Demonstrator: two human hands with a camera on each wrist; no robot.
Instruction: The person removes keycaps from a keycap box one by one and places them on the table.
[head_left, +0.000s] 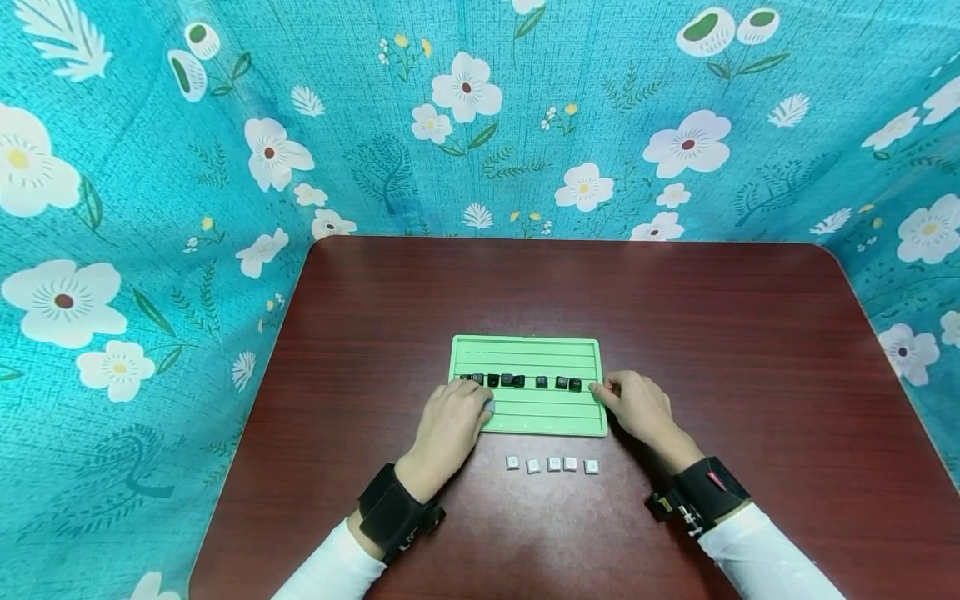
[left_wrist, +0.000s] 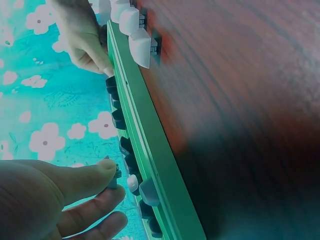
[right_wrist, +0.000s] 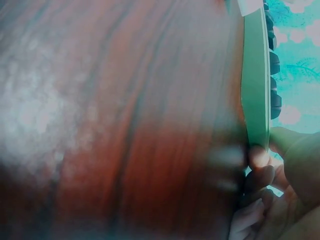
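Note:
A green grooved board (head_left: 540, 350) lies on the table with a row of black keycaps (head_left: 542, 382) along one middle groove. My left hand (head_left: 450, 421) is over the board's left end. In the left wrist view its thumb and fingertip pinch a small dark grey keycap (left_wrist: 114, 182), partly hidden by the thumb. Close beside that hand, a grey keycap (left_wrist: 149, 192) and a small pale one (left_wrist: 132, 183) sit on the board. My right hand (head_left: 637, 407) grips the board's right edge, thumb on top and fingers curled beneath, as the right wrist view shows.
Several white keycaps (head_left: 553, 464) lie in a loose row on the table in front of the board. The dark red-brown table (head_left: 720, 333) extends around the board. Behind and beside it hangs a blue flowered cloth (head_left: 420, 192).

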